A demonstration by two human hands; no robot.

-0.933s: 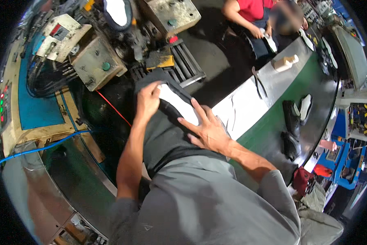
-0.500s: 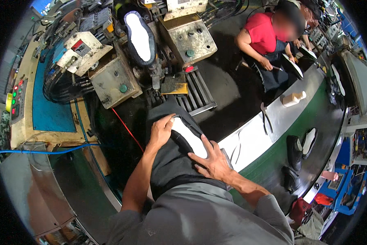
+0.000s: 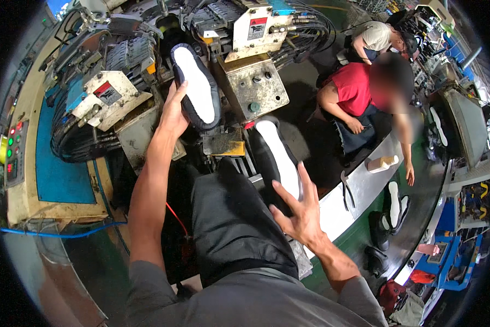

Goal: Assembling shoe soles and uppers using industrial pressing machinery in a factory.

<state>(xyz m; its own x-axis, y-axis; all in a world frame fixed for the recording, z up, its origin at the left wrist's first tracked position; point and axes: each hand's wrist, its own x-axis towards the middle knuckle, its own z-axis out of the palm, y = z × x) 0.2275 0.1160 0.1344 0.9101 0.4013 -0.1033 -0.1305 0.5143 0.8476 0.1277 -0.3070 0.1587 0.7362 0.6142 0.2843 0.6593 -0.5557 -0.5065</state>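
Observation:
A black shoe upper with a white insole board (image 3: 197, 82) sits sole up on the machine in front of me. My left hand (image 3: 174, 111) grips its left side, the thumb on the edge and the other fingers mostly hidden behind. To its right, a second black shoe upper with a white board (image 3: 278, 150) points away from me, beyond my right thigh. My right hand (image 3: 299, 210) holds this one by its near end, fingers spread over the white board and black side.
Pliers (image 3: 347, 191) and a beige bottle (image 3: 382, 163) lie on the metal ledge (image 3: 337, 218) at right. Beyond it, several shoes (image 3: 378, 229) stand on a green belt. Control boxes (image 3: 256, 87) flank the machine. A person in red (image 3: 351, 90) sits at far right, an arm over the ledge.
My left hand has left the shoe upper on my lap and taken hold of the one on the machine. My right hand has carried its upper forward. The person in red has reached across the ledge.

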